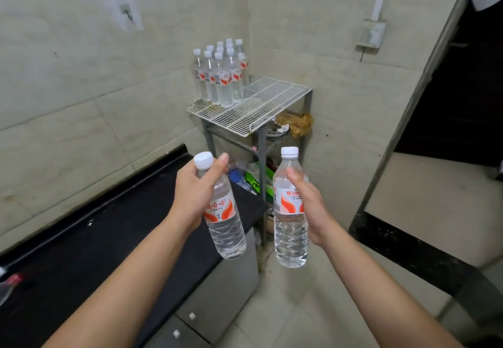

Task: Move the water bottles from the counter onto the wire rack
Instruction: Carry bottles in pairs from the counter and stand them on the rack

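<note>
My left hand (194,192) grips a clear water bottle (227,228) with a white cap and red-and-white label, tilted slightly left. My right hand (313,206) holds a second, upright water bottle (290,236) of the same kind. Both are held in the air in front of the white wire rack (261,108), which stands in the corner. Several matching bottles (220,75) stand grouped at the rack's back left. The black counter (95,238) runs along the left wall below my left arm.
Under the rack's top are a crumpled brown bag (298,123) and green packaging (261,181). A grey cabinet (226,287) sits below the counter's end. A dark doorway (457,102) with a black threshold (413,255) opens at the right. The floor is tiled.
</note>
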